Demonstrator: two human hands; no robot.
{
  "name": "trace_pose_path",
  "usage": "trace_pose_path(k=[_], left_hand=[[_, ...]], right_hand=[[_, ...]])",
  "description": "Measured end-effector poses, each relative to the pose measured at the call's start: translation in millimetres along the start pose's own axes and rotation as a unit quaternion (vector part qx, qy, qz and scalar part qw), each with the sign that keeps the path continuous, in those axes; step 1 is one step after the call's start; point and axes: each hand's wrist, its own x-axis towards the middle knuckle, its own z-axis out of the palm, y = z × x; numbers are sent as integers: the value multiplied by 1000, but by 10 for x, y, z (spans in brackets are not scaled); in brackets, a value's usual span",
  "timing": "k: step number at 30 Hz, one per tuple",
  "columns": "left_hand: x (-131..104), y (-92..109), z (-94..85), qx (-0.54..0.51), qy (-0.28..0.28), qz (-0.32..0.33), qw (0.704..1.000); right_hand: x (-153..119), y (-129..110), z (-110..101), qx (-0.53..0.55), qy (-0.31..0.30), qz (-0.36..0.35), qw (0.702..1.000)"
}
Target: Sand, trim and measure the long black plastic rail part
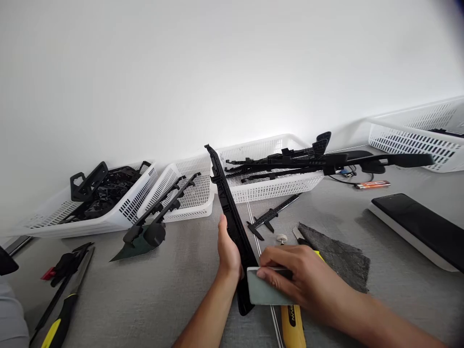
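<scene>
Nearest, the fingers of the right hand (306, 275) pinch a flat grey-green block (265, 291) at the lower end of a long black plastic part (232, 217); the left hand (229, 252) grips it, seemingly for steadiness. Beyond these fingers lies a white perforated basket (275, 191).

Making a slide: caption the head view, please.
Left hand holding a long black part, right hand holding a pale block at its near end, white baskets behind.
</scene>
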Motion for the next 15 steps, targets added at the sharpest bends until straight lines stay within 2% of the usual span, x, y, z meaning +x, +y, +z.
trace_pose_path(k=[4, 9, 13, 15], left_hand=[[22, -9, 2, -3, 18, -2, 1000], [34, -14, 5, 3, 22, 16, 1000], [4, -1, 42, -5, 31, 14, 999], [-18, 16, 67, -11, 32, 6, 999]], right_hand=[[9, 6, 46, -10, -29, -17, 999], [13, -26, 75, -9, 23, 40, 999], [-13, -72, 173, -26, -18, 9, 999], [-15, -69, 166, -36, -14, 10, 999]])
